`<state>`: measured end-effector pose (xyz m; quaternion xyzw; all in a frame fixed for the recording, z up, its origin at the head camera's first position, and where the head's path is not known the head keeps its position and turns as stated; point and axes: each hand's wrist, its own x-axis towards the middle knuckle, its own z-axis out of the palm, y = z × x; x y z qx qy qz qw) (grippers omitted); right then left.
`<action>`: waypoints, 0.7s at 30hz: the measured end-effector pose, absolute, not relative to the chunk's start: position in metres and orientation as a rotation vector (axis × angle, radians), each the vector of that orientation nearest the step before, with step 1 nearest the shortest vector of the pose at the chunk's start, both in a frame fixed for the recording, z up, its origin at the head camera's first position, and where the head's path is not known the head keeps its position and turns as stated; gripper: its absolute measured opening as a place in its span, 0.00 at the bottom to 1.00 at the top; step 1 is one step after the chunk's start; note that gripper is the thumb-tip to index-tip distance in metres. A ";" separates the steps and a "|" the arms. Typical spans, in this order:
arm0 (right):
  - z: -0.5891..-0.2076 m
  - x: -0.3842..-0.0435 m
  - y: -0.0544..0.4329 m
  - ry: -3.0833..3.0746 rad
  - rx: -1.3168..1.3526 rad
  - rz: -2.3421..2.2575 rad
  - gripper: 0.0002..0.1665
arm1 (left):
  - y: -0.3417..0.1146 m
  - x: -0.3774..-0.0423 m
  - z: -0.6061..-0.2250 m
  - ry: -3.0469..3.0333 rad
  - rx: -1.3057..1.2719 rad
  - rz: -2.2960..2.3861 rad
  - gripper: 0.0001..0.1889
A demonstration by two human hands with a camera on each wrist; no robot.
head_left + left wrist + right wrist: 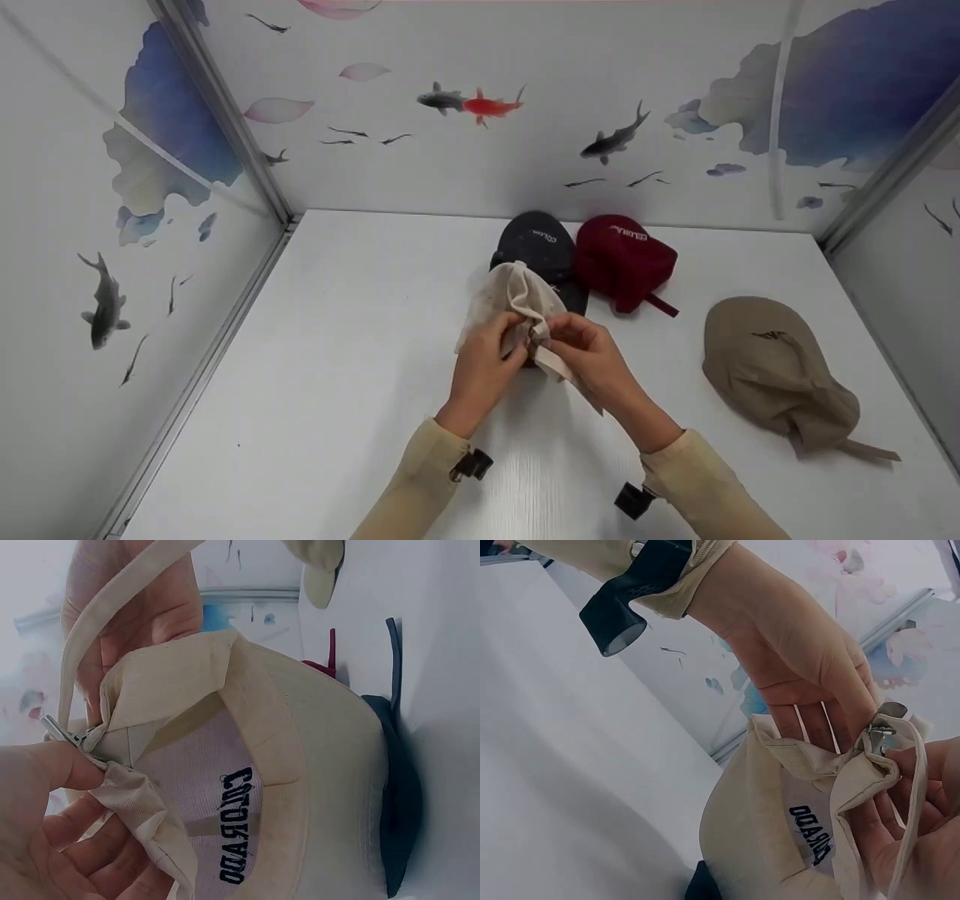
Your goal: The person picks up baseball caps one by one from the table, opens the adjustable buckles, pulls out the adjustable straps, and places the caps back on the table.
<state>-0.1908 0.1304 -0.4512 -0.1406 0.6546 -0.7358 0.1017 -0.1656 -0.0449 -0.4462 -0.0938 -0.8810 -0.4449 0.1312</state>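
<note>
A cream baseball cap (491, 289) is held up between both hands, its opening toward the wrist cameras. Mirrored dark lettering shows inside it in the left wrist view. At the back of the cap, a metal buckle (71, 736) sits on its strap (124, 600). My left hand (484, 367) pinches the cap's back edge by the buckle, thumb against the metal. On the other side, my right hand (596, 356) pinches the strap end with thumb and fingers. Close behind the cream cap lies a black cap (536, 240), partly hidden by it.
A dark red cap (622, 259) lies beside the black one, toward the back wall. To the right a khaki cap (772, 375) rests on the white table (337, 337), strap end outward. Printed walls enclose the table at the back and sides.
</note>
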 end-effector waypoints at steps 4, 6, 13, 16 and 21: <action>-0.451 -0.191 0.132 1.930 -0.436 -2.150 0.11 | -0.047 -0.166 -0.448 -2.551 -0.278 -1.283 0.12; -0.451 -0.191 0.132 1.942 -0.448 -2.131 0.10 | -0.048 -0.166 -0.449 -2.551 -0.277 -1.275 0.11; -0.451 -0.191 0.133 1.951 -0.464 -2.107 0.09 | -0.050 -0.167 -0.448 -2.551 -0.270 -1.264 0.10; -0.450 -0.191 0.132 1.926 -0.482 -2.122 0.10 | -0.051 -0.168 -0.448 -2.549 -0.262 -1.247 0.09; -0.449 -0.190 0.131 1.899 -0.468 -2.143 0.12 | -0.052 -0.169 -0.448 -2.545 -0.260 -1.245 0.09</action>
